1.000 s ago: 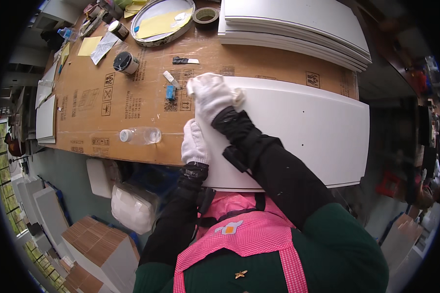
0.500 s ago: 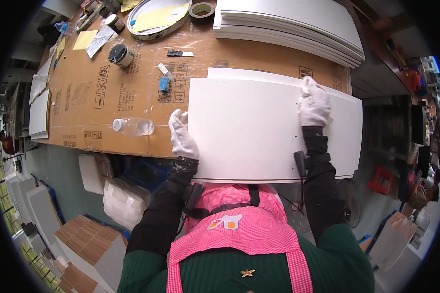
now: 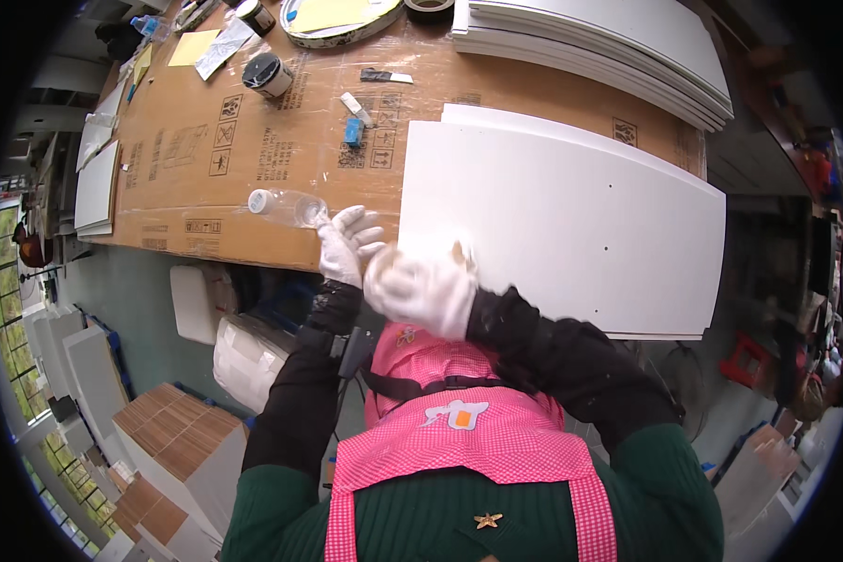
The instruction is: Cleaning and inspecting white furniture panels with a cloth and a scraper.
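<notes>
My left hand (image 3: 348,245), in a white glove, is held palm up with its fingers apart, beside the left edge of the upper white board (image 3: 534,220). It holds nothing that I can see. My right hand (image 3: 423,292), gloved too, is near it, over the board's near left corner. Motion smears its fingers, so whether it holds anything is unclear. Under the upper board lies a second white board (image 3: 478,114), its far edge sticking out. A clear plastic bottle (image 3: 295,208) with a white cap lies on its side just beyond my left hand.
Brown cardboard (image 3: 183,192) covers the table. A stack of white boards (image 3: 590,61) stands at the far right. Further left are a blue block (image 3: 353,132), a black-handled blade (image 3: 386,76), a dark-lidded jar (image 3: 267,75) and a round tray (image 3: 342,36). Wrapped packages (image 3: 245,361) stand below the table edge.
My right hand has left the board's right part and swung left to beside my left hand. My left hand has turned palm up. The view has shifted slightly.
</notes>
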Available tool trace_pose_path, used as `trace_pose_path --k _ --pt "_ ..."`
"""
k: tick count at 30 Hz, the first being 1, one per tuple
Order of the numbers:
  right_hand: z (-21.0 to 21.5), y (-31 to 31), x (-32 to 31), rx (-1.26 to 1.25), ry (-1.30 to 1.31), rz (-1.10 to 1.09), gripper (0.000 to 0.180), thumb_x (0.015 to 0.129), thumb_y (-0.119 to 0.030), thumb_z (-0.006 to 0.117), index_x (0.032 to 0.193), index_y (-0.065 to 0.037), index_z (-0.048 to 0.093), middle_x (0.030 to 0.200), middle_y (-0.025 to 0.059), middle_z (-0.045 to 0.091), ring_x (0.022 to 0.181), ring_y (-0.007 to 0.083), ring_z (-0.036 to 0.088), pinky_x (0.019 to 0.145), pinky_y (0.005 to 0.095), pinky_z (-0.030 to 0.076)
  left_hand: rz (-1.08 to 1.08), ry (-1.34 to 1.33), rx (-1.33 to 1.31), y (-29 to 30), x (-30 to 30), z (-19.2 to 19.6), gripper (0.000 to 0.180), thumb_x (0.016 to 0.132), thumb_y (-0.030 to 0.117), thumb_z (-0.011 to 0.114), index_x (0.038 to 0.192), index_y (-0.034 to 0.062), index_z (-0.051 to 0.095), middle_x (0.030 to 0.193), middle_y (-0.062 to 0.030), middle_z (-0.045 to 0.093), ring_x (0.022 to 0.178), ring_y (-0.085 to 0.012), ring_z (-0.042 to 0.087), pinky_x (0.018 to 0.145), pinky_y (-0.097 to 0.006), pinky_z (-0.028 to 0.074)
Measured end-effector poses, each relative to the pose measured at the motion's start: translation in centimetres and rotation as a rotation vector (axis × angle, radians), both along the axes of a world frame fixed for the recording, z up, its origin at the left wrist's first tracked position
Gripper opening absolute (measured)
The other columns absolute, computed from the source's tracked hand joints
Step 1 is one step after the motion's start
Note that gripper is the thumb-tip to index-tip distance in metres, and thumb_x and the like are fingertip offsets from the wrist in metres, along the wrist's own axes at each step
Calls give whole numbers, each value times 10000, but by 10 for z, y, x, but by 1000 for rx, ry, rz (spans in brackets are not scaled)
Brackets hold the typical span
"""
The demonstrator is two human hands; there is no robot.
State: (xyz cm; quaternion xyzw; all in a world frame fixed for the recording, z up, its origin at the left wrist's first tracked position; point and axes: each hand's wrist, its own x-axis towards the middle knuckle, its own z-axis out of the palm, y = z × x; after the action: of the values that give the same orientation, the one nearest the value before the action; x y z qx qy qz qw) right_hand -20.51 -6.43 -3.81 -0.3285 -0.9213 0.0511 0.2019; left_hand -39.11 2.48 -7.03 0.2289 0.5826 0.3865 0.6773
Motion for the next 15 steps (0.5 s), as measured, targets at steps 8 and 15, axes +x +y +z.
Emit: trace_pose_path --k 8,15 --pt "57 -151 182 -9 191 -543 396 686 -45 737 1072 -93 666 906 46 603 822 231 624 605 357 514 -104 126 -36 -11 -53 6 810 982 695 190 1204 11 563 1088 -186 671 825 -238 670 669 -348 590" --pt "31 -274 394 -231 -329 -2083 286 997 -250 518 939 -55 719 711 148 630 631 209 646 562 352 500 -184 58 -19 -23 -29 13 778 992 683 225 1195 9 554 1061 -167 652 835 -232 659 678 -344 578"
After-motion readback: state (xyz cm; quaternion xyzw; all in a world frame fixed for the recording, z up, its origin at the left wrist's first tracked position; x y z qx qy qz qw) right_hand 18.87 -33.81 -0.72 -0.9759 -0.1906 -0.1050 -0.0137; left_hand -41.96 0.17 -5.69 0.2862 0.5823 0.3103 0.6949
